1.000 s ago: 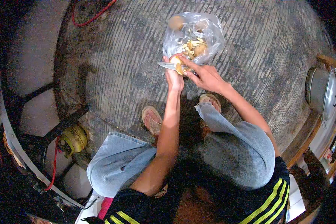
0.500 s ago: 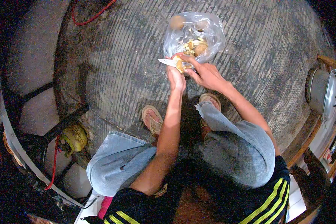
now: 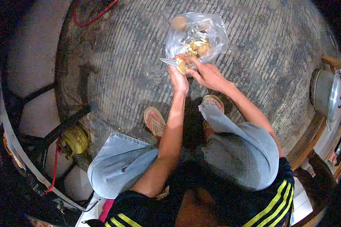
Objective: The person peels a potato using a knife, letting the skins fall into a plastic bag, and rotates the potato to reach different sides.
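My left hand point(image 3: 178, 80) is closed around a partly peeled potato point(image 3: 182, 68), pale flesh and brown skin both showing. A knife point(image 3: 168, 61) lies across that potato, its blade pointing left. My right hand point(image 3: 210, 75) grips the knife, though its handle is hidden under my fingers, and the thumb rests near the potato. Just beyond both hands, a clear plastic bag point(image 3: 218, 30) sits on the floor. Inside it are pale and brown peelings point(image 3: 193, 46), a brown potato point(image 3: 203, 50) and another potato point(image 3: 179, 23) at the far left.
Ridged grey flooring point(image 3: 132, 49) surrounds the bag. A lidded metal pot point(image 3: 322, 90) stands at the right beside wooden furniture. Off to the left are a green gas cylinder point(image 3: 75, 140) and a red hose point(image 3: 53, 170). My sandalled feet point(image 3: 154, 119) are below the hands.
The knife blade has tilted slightly, its face turning from bright white to greyer. Both hands stay at nearly the same spot, and the bag has hardly moved.
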A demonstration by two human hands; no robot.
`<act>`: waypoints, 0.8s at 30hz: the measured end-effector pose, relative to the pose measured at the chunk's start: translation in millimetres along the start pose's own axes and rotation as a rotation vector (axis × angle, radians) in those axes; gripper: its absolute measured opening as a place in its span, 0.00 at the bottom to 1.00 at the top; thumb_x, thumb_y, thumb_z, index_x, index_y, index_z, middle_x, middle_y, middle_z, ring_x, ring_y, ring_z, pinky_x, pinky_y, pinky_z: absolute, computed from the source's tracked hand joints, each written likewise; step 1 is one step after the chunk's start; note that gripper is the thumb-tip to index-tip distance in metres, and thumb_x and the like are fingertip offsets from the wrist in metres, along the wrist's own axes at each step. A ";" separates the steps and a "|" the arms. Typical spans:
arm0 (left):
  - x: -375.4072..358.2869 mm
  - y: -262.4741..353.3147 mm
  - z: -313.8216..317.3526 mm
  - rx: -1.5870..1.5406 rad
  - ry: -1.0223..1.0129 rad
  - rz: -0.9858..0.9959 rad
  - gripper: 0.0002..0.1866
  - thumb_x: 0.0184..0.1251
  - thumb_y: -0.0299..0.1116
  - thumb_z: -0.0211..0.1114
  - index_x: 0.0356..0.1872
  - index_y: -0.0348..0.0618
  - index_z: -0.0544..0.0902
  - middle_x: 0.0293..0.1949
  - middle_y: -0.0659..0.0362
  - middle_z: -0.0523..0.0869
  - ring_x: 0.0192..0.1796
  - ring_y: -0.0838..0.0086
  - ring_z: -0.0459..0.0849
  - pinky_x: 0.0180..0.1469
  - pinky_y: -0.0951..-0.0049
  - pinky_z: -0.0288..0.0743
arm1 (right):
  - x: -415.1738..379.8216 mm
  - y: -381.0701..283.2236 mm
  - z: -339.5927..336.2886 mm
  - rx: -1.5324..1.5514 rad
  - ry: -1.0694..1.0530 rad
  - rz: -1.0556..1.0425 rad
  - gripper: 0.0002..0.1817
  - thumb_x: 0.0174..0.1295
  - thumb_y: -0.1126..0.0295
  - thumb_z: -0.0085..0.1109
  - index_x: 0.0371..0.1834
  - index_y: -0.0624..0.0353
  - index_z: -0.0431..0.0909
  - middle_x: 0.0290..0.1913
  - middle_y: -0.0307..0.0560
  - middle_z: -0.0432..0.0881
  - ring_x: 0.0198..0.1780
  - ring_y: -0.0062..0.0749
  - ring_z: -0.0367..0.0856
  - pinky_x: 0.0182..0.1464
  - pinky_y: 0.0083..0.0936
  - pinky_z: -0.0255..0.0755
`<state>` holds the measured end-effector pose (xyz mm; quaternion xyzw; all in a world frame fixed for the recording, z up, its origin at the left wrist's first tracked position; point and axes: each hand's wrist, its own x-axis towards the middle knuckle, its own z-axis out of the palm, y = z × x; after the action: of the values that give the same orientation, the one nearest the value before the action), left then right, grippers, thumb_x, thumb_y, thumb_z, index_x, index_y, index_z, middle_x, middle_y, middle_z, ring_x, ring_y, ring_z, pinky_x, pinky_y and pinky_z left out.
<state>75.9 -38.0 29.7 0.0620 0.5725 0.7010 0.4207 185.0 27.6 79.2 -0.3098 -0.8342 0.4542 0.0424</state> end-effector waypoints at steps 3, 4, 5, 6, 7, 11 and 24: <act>-1.9 -4.2 2.9 0.001 0.050 -0.001 0.24 0.72 0.44 0.35 0.44 0.37 0.77 0.42 0.56 0.80 0.45 0.72 0.78 0.49 0.71 0.70 | 2.6 -2.9 -3.1 0.040 -0.008 0.008 0.23 0.65 0.55 0.46 0.62 0.41 0.57 0.23 0.60 0.77 0.29 0.60 0.77 0.30 0.50 0.68; -2.5 -6.2 3.6 -0.011 0.078 -0.007 0.24 0.72 0.44 0.35 0.44 0.37 0.77 0.42 0.56 0.80 0.45 0.72 0.77 0.49 0.72 0.70 | 3.5 0.4 -0.8 0.070 0.010 -0.016 0.23 0.65 0.55 0.46 0.62 0.41 0.58 0.24 0.60 0.77 0.29 0.60 0.77 0.30 0.50 0.68; -1.7 -7.0 3.2 -0.022 0.064 0.001 0.24 0.71 0.44 0.35 0.44 0.37 0.77 0.42 0.56 0.80 0.45 0.72 0.77 0.49 0.72 0.70 | 5.4 6.1 3.4 0.099 0.030 -0.040 0.22 0.65 0.55 0.46 0.61 0.42 0.58 0.24 0.60 0.77 0.29 0.60 0.77 0.30 0.50 0.68; -1.1 -5.1 4.0 -0.033 0.049 0.010 0.24 0.71 0.44 0.35 0.44 0.36 0.77 0.42 0.56 0.80 0.45 0.72 0.78 0.48 0.72 0.70 | 6.7 5.6 2.8 0.128 0.050 -0.065 0.21 0.65 0.55 0.46 0.61 0.42 0.58 0.25 0.60 0.77 0.29 0.60 0.77 0.30 0.49 0.68; -0.9 -2.9 4.5 -0.045 0.035 0.018 0.24 0.71 0.43 0.35 0.44 0.36 0.77 0.42 0.56 0.80 0.44 0.72 0.78 0.48 0.72 0.70 | 4.8 4.7 0.3 0.127 0.028 -0.048 0.21 0.65 0.55 0.46 0.60 0.42 0.58 0.25 0.60 0.77 0.30 0.60 0.77 0.31 0.49 0.68; 0.8 4.9 -3.5 0.023 -0.021 -0.016 0.23 0.71 0.43 0.38 0.46 0.36 0.78 0.42 0.56 0.81 0.43 0.72 0.79 0.48 0.73 0.70 | 1.8 4.7 -1.9 0.173 -0.007 -0.023 0.20 0.66 0.55 0.45 0.59 0.44 0.59 0.27 0.60 0.78 0.32 0.59 0.78 0.34 0.47 0.69; 5.5 2.2 -6.5 -0.055 -0.061 0.020 0.24 0.70 0.42 0.37 0.56 0.39 0.74 0.40 0.58 0.80 0.40 0.76 0.77 0.45 0.76 0.71 | -0.4 10.7 0.0 0.294 0.064 -0.192 0.23 0.67 0.57 0.42 0.64 0.44 0.59 0.51 0.56 0.76 0.50 0.56 0.77 0.54 0.42 0.68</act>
<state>67.6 -39.2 27.2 0.0776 0.5394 0.7183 0.4324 190.4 31.6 71.0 -0.2335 -0.7828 0.5551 0.1568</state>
